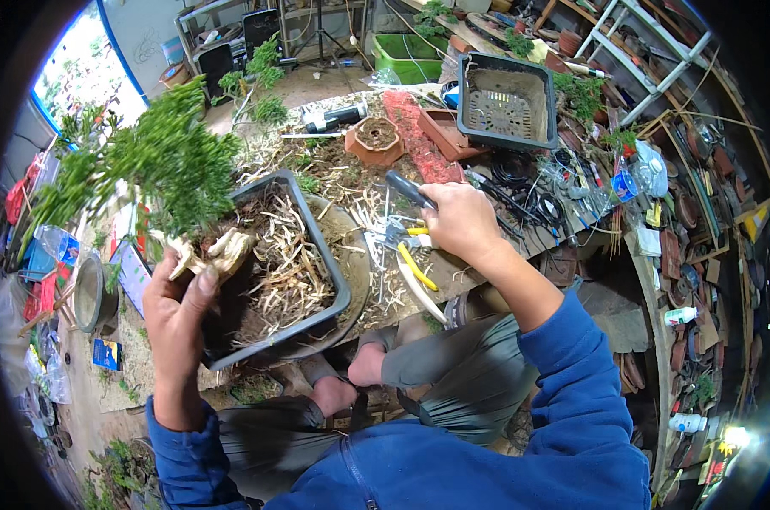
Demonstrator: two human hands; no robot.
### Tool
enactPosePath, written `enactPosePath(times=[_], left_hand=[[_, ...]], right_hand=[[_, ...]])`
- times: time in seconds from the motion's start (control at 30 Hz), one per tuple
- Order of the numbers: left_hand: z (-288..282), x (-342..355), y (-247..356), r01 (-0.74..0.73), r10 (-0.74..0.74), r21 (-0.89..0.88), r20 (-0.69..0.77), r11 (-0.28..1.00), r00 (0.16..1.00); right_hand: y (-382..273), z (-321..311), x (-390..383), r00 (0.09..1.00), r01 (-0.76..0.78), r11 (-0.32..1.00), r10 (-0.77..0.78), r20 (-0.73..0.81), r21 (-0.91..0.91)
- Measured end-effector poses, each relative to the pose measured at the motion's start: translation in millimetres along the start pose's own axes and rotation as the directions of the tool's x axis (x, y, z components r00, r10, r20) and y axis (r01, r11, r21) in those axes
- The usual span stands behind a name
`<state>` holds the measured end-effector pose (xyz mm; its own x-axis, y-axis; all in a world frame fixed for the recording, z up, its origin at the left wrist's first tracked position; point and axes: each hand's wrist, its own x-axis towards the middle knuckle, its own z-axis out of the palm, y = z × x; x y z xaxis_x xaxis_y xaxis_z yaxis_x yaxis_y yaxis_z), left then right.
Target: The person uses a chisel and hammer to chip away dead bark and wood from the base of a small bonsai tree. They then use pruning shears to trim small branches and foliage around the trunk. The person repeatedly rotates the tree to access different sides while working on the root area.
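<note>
My left hand grips a bonsai tree by its pale, stripped and twisted trunk base. Its green foliage leans up and to the left, blurred at the edges. Beneath it sits a black plastic tray with dark soil and many pale wood strips. To the right, my right hand is closed around a tool with a dark handle; its working end is hard to make out. Yellow-handled pliers lie on the table just below that hand.
Behind the tray stand a terracotta pot and a grey-black power tool. A black rectangular planter is at the back right, near tangled black cables. Cluttered shelves line the right side. A round pot stands left.
</note>
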<state>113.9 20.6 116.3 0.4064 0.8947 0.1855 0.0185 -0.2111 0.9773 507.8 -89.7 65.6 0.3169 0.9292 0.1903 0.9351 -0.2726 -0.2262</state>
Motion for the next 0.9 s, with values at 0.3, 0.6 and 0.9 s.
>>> enactPosePath(times=[0.3, 0.6, 0.9], left_hand=[[36, -30, 9, -0.11, 0.15, 0.268, -0.131, 0.957, 0.98], [-18, -9, -7, 0.016, -0.014, 0.196, -0.01, 0.98, 1.0], [-8, -15, -4, -0.039, 0.038, 0.197, 0.01, 0.98, 0.999]], right_hand=[[13, 16, 1, 0.925, 0.268, 0.96, -0.281, -0.255, -0.086], [27, -1, -17, 0.921, 0.369, 0.926, -0.375, -0.106, -0.076], [15, -7, 30, 0.896, 0.359, 0.919, -0.288, 0.339, -0.166]])
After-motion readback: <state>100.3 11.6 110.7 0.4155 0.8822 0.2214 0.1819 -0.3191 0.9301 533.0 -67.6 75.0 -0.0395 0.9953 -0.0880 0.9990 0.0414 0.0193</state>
